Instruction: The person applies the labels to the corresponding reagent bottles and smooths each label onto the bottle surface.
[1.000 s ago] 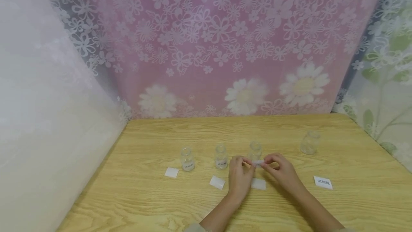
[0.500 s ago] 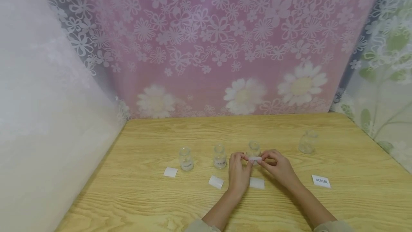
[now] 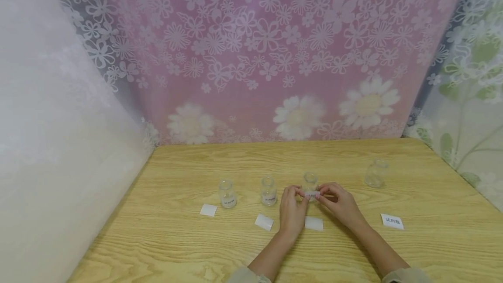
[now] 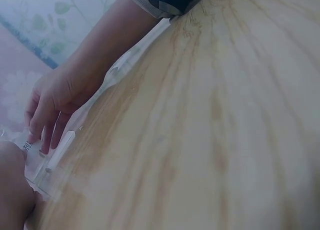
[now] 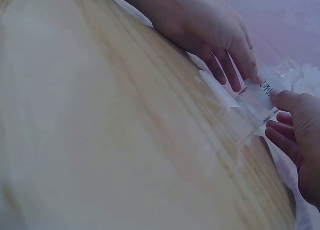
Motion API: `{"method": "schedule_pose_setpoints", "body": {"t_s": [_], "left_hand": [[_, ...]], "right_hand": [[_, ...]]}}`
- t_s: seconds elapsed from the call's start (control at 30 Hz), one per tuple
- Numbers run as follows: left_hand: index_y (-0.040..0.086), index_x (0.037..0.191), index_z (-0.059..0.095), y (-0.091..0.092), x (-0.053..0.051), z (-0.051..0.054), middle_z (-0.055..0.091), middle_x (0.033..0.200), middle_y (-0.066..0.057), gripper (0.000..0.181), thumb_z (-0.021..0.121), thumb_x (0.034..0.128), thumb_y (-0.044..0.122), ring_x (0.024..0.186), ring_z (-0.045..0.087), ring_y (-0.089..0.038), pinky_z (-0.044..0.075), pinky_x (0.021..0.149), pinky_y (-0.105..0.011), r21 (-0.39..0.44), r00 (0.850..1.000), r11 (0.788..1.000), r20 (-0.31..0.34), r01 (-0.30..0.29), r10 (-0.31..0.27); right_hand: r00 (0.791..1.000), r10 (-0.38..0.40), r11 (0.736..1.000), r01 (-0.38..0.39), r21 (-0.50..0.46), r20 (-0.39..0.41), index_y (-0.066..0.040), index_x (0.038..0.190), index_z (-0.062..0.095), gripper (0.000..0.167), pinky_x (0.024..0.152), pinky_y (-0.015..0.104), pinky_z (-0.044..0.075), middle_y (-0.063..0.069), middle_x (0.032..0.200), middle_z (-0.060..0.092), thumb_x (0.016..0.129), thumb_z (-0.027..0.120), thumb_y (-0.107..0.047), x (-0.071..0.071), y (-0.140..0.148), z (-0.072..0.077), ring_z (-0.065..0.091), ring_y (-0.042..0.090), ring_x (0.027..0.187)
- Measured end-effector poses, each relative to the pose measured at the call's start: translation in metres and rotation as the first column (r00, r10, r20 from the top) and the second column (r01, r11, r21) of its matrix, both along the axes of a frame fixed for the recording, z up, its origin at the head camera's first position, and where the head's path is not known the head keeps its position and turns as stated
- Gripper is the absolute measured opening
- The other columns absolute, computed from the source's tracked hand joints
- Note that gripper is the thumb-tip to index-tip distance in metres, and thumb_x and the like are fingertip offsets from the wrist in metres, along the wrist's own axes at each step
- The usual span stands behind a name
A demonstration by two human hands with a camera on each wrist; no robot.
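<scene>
A clear, round-necked glass jar (image 3: 310,179), contents hard to discern, stands lower right of the head frame's centre. Left hand (image 3: 292,214) and right hand (image 3: 342,206) pinch a rectangular white printed label (image 3: 312,194) at its front, fingertips partly covering the characters.

pink flwr cloth (image 3: 243,64) behind wood tbl (image 3: 177,243), white sheet (image 3: 70,152) at l.

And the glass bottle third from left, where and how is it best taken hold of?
Probably by its neck, from above: the bottle stands upright, its rim free, while the left grip, right grip and label crowd its lower front.
</scene>
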State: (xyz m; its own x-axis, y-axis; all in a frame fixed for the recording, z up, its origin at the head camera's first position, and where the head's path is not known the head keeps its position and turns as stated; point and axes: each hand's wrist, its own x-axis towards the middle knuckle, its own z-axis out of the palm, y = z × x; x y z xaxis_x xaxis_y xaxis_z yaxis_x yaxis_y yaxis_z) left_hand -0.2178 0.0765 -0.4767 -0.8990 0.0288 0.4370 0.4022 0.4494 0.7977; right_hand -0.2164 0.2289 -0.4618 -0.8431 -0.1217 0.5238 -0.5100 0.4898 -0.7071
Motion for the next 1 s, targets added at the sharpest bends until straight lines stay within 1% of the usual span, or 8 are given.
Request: {"method": "schedule_pose_setpoints", "body": {"t_s": [0.13,0.23,0.37,0.47,0.63,0.73,0.87,1.0], "left_hand": [[0.014,0.086,0.053,0.000,0.000,0.000,0.053,0.111,-0.001,0.012,0.065,0.0865,0.015,0.103,0.052,-0.018,0.046,0.083,-0.031,0.000,1.000,1.000,0.017,0.005,-0.005],[0.014,0.086,0.053,0.001,0.000,0.000,0.052,0.111,0.001,0.012,0.065,0.0866,0.016,0.100,0.053,-0.017,0.047,0.079,-0.028,0.002,0.999,1.000,0.035,0.006,-0.006],[0.014,0.085,0.054,0.002,-0.001,0.000,0.053,0.109,0.002,0.012,0.066,0.0859,0.015,0.096,0.056,-0.017,0.048,0.074,-0.025,0.005,0.999,1.000,0.032,-0.016,0.015],[0.014,0.084,0.055,0.003,-0.002,-0.001,0.054,0.106,0.003,0.012,0.067,0.0850,0.015,0.094,0.057,-0.017,0.048,0.073,-0.025,0.017,0.999,0.999,0.022,-0.040,0.040],[0.014,0.083,0.056,0.003,-0.003,0.000,0.056,0.102,0.005,0.013,0.068,0.0836,0.014,0.091,0.058,-0.015,0.048,0.073,-0.026,0.033,0.998,0.998,0.022,-0.061,0.060],[0.014,0.083,0.056,0.004,-0.003,0.001,0.056,0.101,0.005,0.012,0.069,0.0832,0.014,0.091,0.058,-0.015,0.049,0.073,-0.025,0.045,0.997,0.997,0.031,-0.067,0.065],[0.013,0.083,0.058,0.004,-0.003,0.002,0.057,0.099,0.005,0.012,0.070,0.0823,0.014,0.089,0.059,-0.014,0.049,0.072,-0.024,0.062,0.997,0.995,0.027,-0.074,0.072],[0.012,0.083,0.059,0.004,-0.003,0.002,0.058,0.098,0.006,0.012,0.071,0.0811,0.013,0.088,0.059,-0.013,0.049,0.072,-0.024,0.073,0.996,0.994,0.018,-0.085,0.084]], "right_hand": [[1.000,0.002,1.000,-0.001,-0.010,0.013,0.002,0.081,0.058,0.009,0.069,0.035,0.053,0.021,0.098,0.059,0.080,0.066,0.007,0.008,-0.006,0.014,0.060,0.038,0.086],[1.000,-0.001,1.000,0.001,-0.007,0.030,0.004,0.082,0.057,0.009,0.070,0.034,0.053,0.022,0.098,0.058,0.080,0.065,0.007,0.014,-0.010,0.021,0.060,0.039,0.087],[0.999,-0.006,1.000,0.006,-0.014,0.035,0.005,0.081,0.056,0.009,0.070,0.034,0.052,0.023,0.097,0.058,0.081,0.064,0.008,0.016,-0.012,0.024,0.059,0.039,0.087],[0.999,-0.020,1.000,0.021,-0.022,0.032,0.005,0.081,0.057,0.008,0.071,0.035,0.052,0.023,0.096,0.059,0.081,0.064,0.008,0.016,-0.014,0.023,0.059,0.040,0.087],[0.998,-0.066,0.998,0.066,-0.017,0.022,0.005,0.084,0.059,0.007,0.070,0.031,0.052,0.021,0.095,0.060,0.081,0.066,0.006,0.014,-0.015,0.019,0.060,0.038,0.087],[0.996,-0.088,0.996,0.088,-0.024,0.018,0.004,0.087,0.061,0.008,0.070,0.024,0.051,0.017,0.095,0.061,0.081,0.067,0.004,0.008,-0.012,0.008,0.061,0.033,0.087],[0.993,-0.110,0.993,0.111,-0.032,0.032,0.002,0.090,0.063,0.011,0.071,0.018,0.049,0.011,0.095,0.062,0.081,0.068,-0.001,-0.001,-0.006,-0.007,0.061,0.025,0.088],[0.992,-0.115,0.992,0.117,-0.043,0.046,0.000,0.089,0.063,0.012,0.071,0.018,0.049,0.009,0.094,0.062,0.082,0.069,-0.006,-0.004,-0.005,-0.013,0.061,0.023,0.087]]}}
